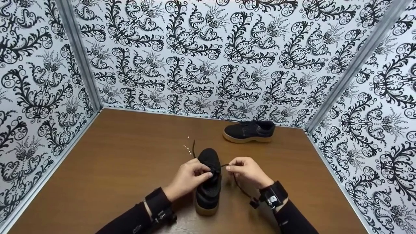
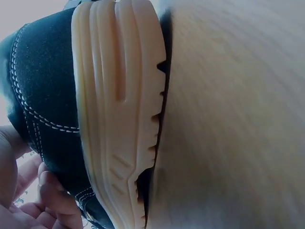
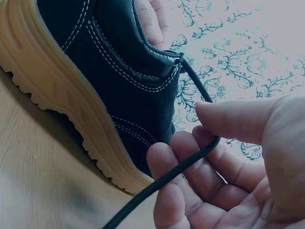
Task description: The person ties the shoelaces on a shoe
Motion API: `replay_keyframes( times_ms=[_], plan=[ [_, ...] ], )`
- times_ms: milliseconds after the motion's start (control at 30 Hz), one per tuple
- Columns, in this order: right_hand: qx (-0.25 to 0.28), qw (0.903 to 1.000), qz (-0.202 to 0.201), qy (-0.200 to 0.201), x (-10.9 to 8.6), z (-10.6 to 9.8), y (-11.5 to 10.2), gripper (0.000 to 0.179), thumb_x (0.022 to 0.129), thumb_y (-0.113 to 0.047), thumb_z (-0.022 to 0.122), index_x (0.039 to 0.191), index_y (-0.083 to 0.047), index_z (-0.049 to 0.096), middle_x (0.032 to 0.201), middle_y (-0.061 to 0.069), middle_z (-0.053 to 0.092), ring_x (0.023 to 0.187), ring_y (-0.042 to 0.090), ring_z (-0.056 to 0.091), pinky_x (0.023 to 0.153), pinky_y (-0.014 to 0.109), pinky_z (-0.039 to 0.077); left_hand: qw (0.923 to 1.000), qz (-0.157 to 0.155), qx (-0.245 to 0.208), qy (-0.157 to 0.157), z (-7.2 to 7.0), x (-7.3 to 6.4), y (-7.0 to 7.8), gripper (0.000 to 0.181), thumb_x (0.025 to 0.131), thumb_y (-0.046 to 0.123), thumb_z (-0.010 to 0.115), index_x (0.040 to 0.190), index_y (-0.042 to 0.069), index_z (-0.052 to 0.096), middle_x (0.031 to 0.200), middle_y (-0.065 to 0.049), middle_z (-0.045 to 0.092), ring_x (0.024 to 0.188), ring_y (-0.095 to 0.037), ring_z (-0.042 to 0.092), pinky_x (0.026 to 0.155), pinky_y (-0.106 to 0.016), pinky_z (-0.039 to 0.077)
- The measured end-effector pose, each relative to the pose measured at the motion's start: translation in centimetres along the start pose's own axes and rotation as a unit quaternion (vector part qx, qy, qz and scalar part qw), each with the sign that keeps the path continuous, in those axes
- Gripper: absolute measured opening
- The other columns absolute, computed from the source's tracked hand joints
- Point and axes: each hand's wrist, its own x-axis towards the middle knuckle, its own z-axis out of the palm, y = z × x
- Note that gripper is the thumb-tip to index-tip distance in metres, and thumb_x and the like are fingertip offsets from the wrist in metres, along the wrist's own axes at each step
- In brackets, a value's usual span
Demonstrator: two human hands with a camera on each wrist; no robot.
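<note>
Pinching a black lace [image 3: 196, 82] between thumb and fingers, right hand [image 1: 249, 170] sits just right of the near shoe [image 1: 210, 190]; left hand [image 1: 188, 178] grips its laced top, though lace or tongue under those fingertips, can't tell. Shoe is upright on its sole, toe away from the person. Main risk: right-hand hold looks like a light fingertip pinch, so a hard tug could slip the lace out. Lopsided pull could also leave one end short or tilt the shoe, as only the left hand seems to steady it. Surface: brown wood-grain table [image 1: 130, 143], second shoe [image 1: 249, 131] sideways near its back edge. Around it: white wall panels [image 1: 195, 65] with black scrollwork, grey corner posts [image 1: 81, 55].
</note>
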Motion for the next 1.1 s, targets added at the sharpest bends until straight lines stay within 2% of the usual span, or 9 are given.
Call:
replay_keyframes(
  times_ms=[200,400,500,600,700,833,967,1033,1100],
  plan=[
    [-0.011,0.9999,0.004,0.01,0.1,0.1,0.0,0.017,0.103,-0.017,0.081,0.104,0.0,0.081,0.09,0.013,0.076,0.072,0.014,0.061,0.064,0.022,0.05,0.9999,0.01,-0.007,0.008,0.5,0.6,0.1,0.009,0.095,0.018,0.092,0.098,0.012,0.085,0.085,-0.002,0.067,0.075,-0.025,0.065,0.068,-0.022,0.05],
    [-0.009,0.9999,-0.004,0.011,0.1,0.2,0.1,0.021,0.103,-0.019,0.081,0.102,0.001,0.08,0.092,0.02,0.075,0.079,0.029,0.066,0.068,0.026,0.052,0.9998,0.008,-0.02,0.003,0.7,0.8,-0.1,0.013,0.091,0.01,0.092,0.09,0.014,0.081,0.084,0.001,0.067,0.074,-0.02,0.064,0.069,-0.02,0.047],
    [-0.003,0.9999,-0.008,0.014,0.1,0.3,0.2,0.021,0.103,-0.019,0.081,0.101,0.002,0.079,0.092,0.021,0.075,0.078,0.031,0.066,0.068,0.028,0.053,0.9987,-0.019,-0.047,-0.01,0.7,0.9,-0.4,0.016,0.091,0.004,0.086,0.089,0.015,0.075,0.084,0.005,0.066,0.076,-0.014,0.063,0.071,-0.021,0.048],
    [-0.007,0.9997,-0.006,0.024,0.1,0.4,0.2,0.02,0.102,-0.019,0.082,0.101,0.0,0.079,0.089,0.014,0.074,0.073,0.024,0.062,0.064,0.026,0.05,0.9922,-0.072,-0.101,-0.014,0.4,1.0,-0.4,0.014,0.091,0.001,0.08,0.089,0.013,0.072,0.086,0.007,0.064,0.08,-0.011,0.06,0.074,-0.022,0.048],
    [-0.017,0.9994,-0.005,0.029,0.2,0.5,0.2,0.019,0.102,-0.02,0.082,0.1,-0.001,0.08,0.087,0.009,0.074,0.072,0.022,0.06,0.063,0.025,0.047,0.9769,-0.124,-0.174,-0.004,-0.1,1.1,-0.3,0.01,0.092,0.0,0.077,0.091,0.008,0.071,0.087,0.004,0.064,0.081,-0.011,0.06,0.075,-0.023,0.048],
    [-0.026,0.9992,-0.009,0.028,0.3,0.7,0.2,0.02,0.102,-0.02,0.082,0.101,-0.001,0.079,0.089,0.01,0.076,0.08,0.028,0.067,0.071,0.031,0.056,0.946,-0.183,-0.267,0.015,-1.0,1.3,-0.1,0.007,0.094,0.001,0.074,0.097,-0.002,0.068,0.083,-0.001,0.062,0.07,-0.013,0.055,0.057,-0.022,0.043],
    [-0.028,0.9991,-0.014,0.029,0.3,0.9,0.3,0.019,0.103,-0.019,0.082,0.102,0.0,0.079,0.091,0.013,0.076,0.085,0.032,0.07,0.077,0.037,0.063,0.9019,-0.233,-0.362,0.037,-2.3,1.7,-0.6,0.007,0.098,0.004,0.073,0.1,0.0,0.067,0.073,0.002,0.052,0.056,-0.01,0.043,0.048,-0.023,0.034],
    [-0.019,0.9993,-0.016,0.029,0.3,1.2,0.3,0.019,0.103,-0.019,0.081,0.102,0.0,0.079,0.091,0.015,0.076,0.084,0.031,0.07,0.078,0.038,0.064,0.8866,-0.246,-0.388,0.051,-2.9,2.0,-0.9,0.009,0.101,0.007,0.075,0.097,0.004,0.068,0.07,0.003,0.049,0.054,-0.008,0.04,0.049,-0.024,0.035],
    [-0.003,0.9995,-0.018,0.027,0.3,1.6,0.3,0.02,0.105,-0.018,0.08,0.105,0.002,0.079,0.092,0.016,0.076,0.084,0.029,0.07,0.078,0.037,0.064,0.8784,-0.256,-0.398,0.065,-3.6,2.1,-1.2,0.012,0.103,0.01,0.075,0.094,0.008,0.068,0.07,0.003,0.051,0.054,-0.009,0.041,0.049,-0.024,0.036]
  ],
)
